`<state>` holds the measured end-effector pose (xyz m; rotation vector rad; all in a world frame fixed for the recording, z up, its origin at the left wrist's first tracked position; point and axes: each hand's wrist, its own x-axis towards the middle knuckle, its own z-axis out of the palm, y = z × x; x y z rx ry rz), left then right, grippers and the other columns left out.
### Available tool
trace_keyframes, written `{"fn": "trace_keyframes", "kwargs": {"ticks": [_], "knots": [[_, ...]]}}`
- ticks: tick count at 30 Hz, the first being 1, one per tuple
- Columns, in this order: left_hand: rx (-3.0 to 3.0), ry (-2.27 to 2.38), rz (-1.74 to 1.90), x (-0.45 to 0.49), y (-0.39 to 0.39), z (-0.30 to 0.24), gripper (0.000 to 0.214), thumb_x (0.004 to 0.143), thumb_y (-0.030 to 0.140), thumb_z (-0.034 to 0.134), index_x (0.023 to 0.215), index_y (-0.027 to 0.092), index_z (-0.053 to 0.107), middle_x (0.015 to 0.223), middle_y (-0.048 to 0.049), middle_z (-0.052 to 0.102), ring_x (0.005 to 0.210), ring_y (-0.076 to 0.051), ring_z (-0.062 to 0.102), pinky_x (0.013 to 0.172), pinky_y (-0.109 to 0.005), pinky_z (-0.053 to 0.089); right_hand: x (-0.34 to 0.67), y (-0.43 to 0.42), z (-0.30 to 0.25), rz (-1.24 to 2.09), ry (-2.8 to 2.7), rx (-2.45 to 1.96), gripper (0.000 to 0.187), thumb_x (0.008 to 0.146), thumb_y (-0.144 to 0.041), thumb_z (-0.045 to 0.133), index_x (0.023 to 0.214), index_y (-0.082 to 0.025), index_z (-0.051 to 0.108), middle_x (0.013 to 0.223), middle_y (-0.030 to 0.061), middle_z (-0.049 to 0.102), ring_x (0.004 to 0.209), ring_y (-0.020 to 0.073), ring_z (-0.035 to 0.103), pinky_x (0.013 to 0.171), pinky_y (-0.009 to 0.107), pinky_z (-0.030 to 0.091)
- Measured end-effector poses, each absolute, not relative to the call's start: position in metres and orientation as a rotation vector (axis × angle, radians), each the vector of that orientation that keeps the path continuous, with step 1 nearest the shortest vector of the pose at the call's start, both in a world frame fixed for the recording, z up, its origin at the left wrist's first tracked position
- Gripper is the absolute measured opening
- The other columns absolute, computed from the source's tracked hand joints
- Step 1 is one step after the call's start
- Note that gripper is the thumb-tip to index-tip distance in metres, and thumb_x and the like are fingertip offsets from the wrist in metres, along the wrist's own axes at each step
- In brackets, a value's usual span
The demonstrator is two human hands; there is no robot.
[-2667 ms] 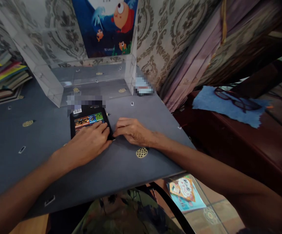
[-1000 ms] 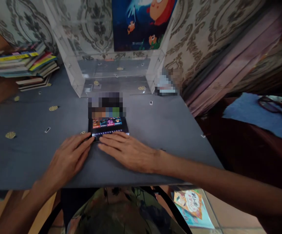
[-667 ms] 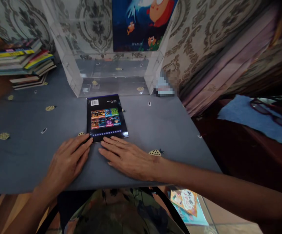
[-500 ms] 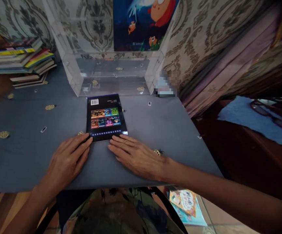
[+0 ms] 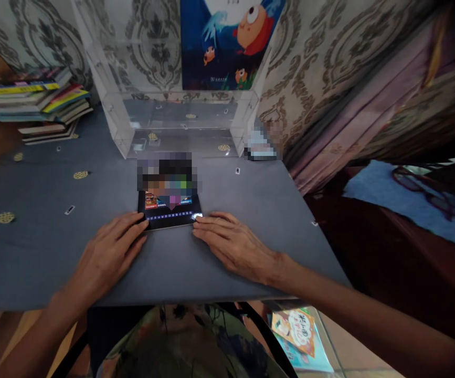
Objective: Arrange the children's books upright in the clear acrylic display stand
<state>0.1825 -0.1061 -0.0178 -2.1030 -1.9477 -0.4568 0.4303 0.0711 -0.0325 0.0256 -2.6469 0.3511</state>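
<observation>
The black book (image 5: 170, 214) is being supported flat by the grey tablecloth (image 5: 172, 268), just in front of the clear stand (image 5: 120, 126), and between the two hands. Its near left corner is being touched by fingertips of the left hand (image 5: 113, 247); the fingers are being held straight and close together, with the thumb being laid a little lower. The near right corner is being touched by the right hand (image 5: 237, 247), whose fingers are being extended side by side, almost flat; the position of its thumb cannot be told. The upper part of the cover is being hidden by a blurred patch. At the left, a stack of books (image 5: 38, 105) is being carried by the tablecloth.
</observation>
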Motion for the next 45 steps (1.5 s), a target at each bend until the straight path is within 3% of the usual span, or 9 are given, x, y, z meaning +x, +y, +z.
{"fn": "trace_keyframes", "kwargs": {"ticks": [6, 12, 19, 35, 45], "knots": [[-2.160, -1.869, -0.360, 0.183, -0.096, -0.012, 0.036, 0.103, 0.037, 0.042, 0.124, 0.015, 0.062, 0.129, -0.0156, 0.066, 0.117, -0.032, 0.062, 0.096, -0.051, 0.051, 0.427, 0.071, -0.029, 0.500, -2.630, -0.023, 0.029, 0.099, -0.013, 0.045, 0.121, -0.016, 0.065, 0.128, 0.0130, 0.068, 0.123, 0.0234, 0.062, 0.104, 0.047, 0.052], [-2.219, -1.774, -0.294, 0.198, -0.070, -0.010, 0.037, 0.103, 0.035, 0.043, 0.123, 0.010, 0.062, 0.125, -0.0181, 0.067, 0.115, -0.033, 0.062, 0.096, -0.050, 0.051, 0.410, 0.089, -0.027, 0.982, -2.395, -0.227, 0.030, 0.100, -0.016, 0.044, 0.120, -0.019, 0.066, 0.113, 0.0086, 0.074, 0.105, 0.0189, 0.069, 0.090, 0.038, 0.057], [-2.270, -1.656, -0.201, 0.218, -0.035, -0.007, 0.038, 0.103, 0.035, 0.043, 0.120, 0.009, 0.064, 0.120, -0.0178, 0.068, 0.109, -0.031, 0.064, 0.091, -0.047, 0.054, 0.403, 0.107, -0.032, 1.486, -2.047, -0.434, 0.031, 0.102, -0.028, 0.045, 0.127, -0.018, 0.061, 0.102, 0.0069, 0.078, 0.095, 0.0160, 0.072, 0.086, 0.034, 0.058], [-2.214, -1.507, -0.285, 0.220, -0.027, -0.013, 0.035, 0.104, 0.025, 0.041, 0.114, 0.008, 0.070, 0.112, -0.0169, 0.074, 0.105, -0.030, 0.069, 0.084, -0.043, 0.057, 0.410, 0.107, -0.029, 1.474, -2.033, -0.384, 0.030, 0.101, -0.025, 0.046, 0.123, -0.015, 0.064, 0.101, 0.0061, 0.077, 0.091, 0.0144, 0.071, 0.079, 0.029, 0.056], [-2.230, -1.580, -0.340, 0.221, -0.029, -0.014, 0.035, 0.103, 0.024, 0.042, 0.117, 0.008, 0.070, 0.114, -0.0184, 0.073, 0.107, -0.032, 0.069, 0.085, -0.047, 0.058, 0.414, 0.103, -0.023, 1.407, -2.060, -0.379, 0.030, 0.100, -0.023, 0.046, 0.124, -0.015, 0.063, 0.099, 0.0061, 0.077, 0.085, 0.0143, 0.070, 0.077, 0.029, 0.055]]}}
